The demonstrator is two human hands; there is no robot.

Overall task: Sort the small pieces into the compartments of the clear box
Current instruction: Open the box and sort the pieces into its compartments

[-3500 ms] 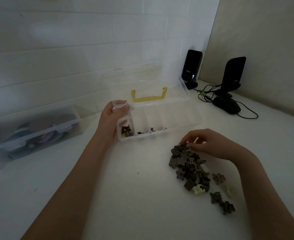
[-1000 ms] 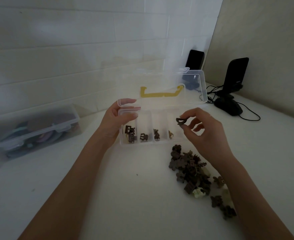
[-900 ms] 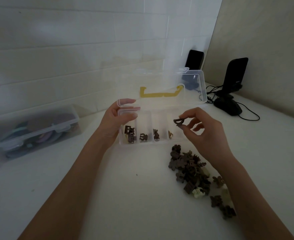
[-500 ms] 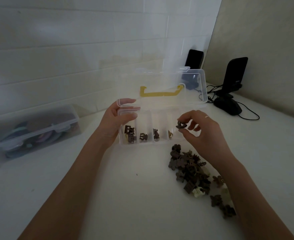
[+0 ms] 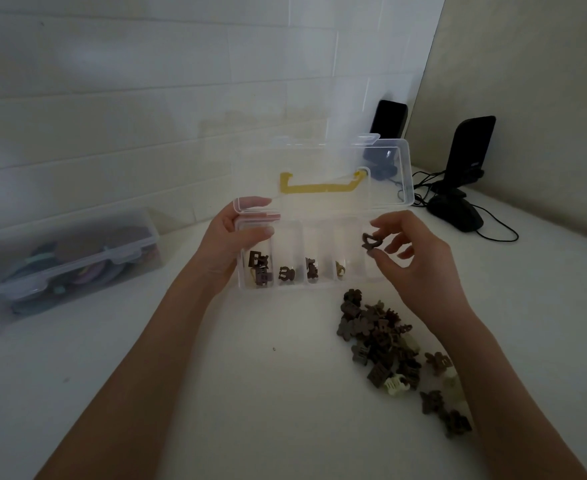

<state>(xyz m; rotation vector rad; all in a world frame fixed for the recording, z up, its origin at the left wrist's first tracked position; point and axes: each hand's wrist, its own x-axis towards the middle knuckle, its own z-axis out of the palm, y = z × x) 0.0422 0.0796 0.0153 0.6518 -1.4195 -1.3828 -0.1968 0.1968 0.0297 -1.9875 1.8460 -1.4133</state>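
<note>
Since the earliest frame, the right hand (image 5: 420,258) had left the pile of loose pieces (image 5: 385,344) and risen to the right end of the clear box (image 5: 319,282), carrying one dark piece (image 5: 370,241); the box itself had been drawn nearer and its lid (image 5: 323,174) stood more upright.

Step in hand: placement of a single piece. The right hand pinched the dark piece between thumb and forefinger, the remaining fingers loosely spread. The piece was held clear of the box, above its right-hand compartments and just left of the fingertips that gripped it.

The left hand (image 5: 229,244) gripped the left end wall of the box, thumb inside the first compartment and fingers curled over the rim, steadying it on the counter (image 5: 215,393).

Four compartments to the left of the held piece each contained at least one piece; the compartment below the piece appeared empty, though the clear walls made this hard to confirm.

Next move, as judged: match the shape of the piece to a compartment, lower it over that compartment and release. The pile lay below and slightly right of the right hand, on the counter, and most of it remained unsorted.
</note>
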